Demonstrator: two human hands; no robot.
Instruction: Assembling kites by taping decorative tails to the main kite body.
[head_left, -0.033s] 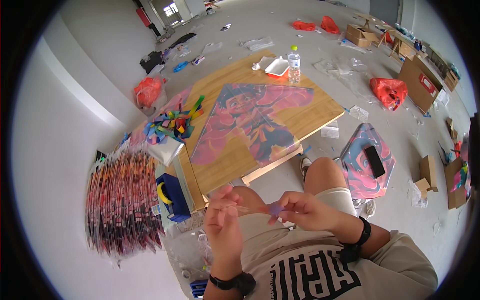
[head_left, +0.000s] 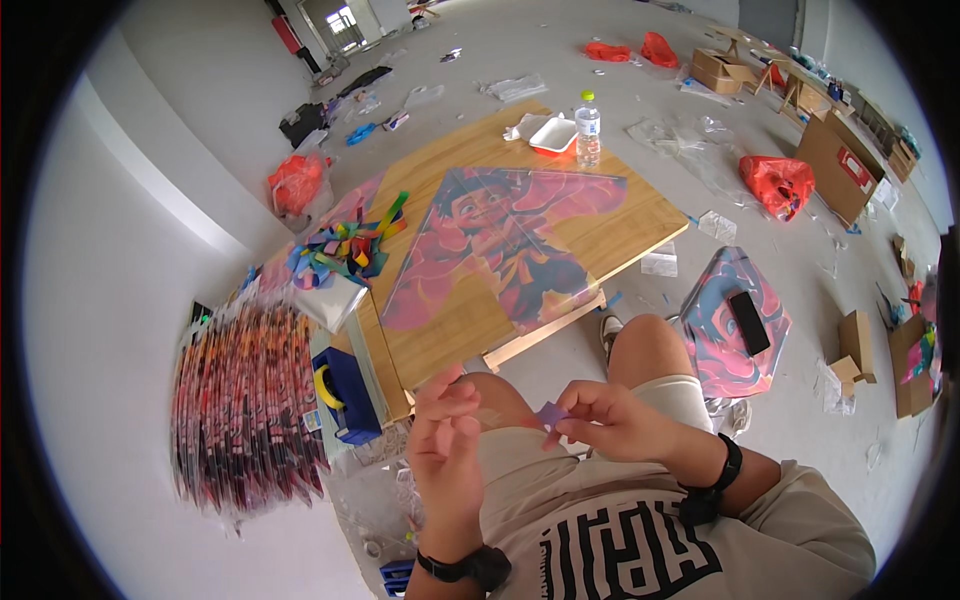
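Note:
Over my lap, my right hand [head_left: 600,418] pinches a small purple strip [head_left: 550,415] between thumb and fingers. A faint, see-through orange-tinted band [head_left: 510,420] runs from the strip toward my left hand; its far end is too blurred to make out. My left hand [head_left: 445,425] is raised beside it, palm inward, fingers apart and slightly curled. Past my knees, a kite-shaped sheet [head_left: 510,240] printed with a pink and blue cartoon figure lies flat on the wooden table [head_left: 440,350].
Left of the table are colourful ribbons [head_left: 345,250], a blue tape dispenser [head_left: 345,400] with a yellow roll and stacked printed packets [head_left: 245,400]. A bottle [head_left: 588,130] and white-red tray [head_left: 555,137] stand at the back. On the right, a phone [head_left: 748,322] rests on a printed seat [head_left: 735,370].
My left fingers have drawn slightly apart and away from the band. The purple strip shows more clearly in my right hand, which stays nearly in place.

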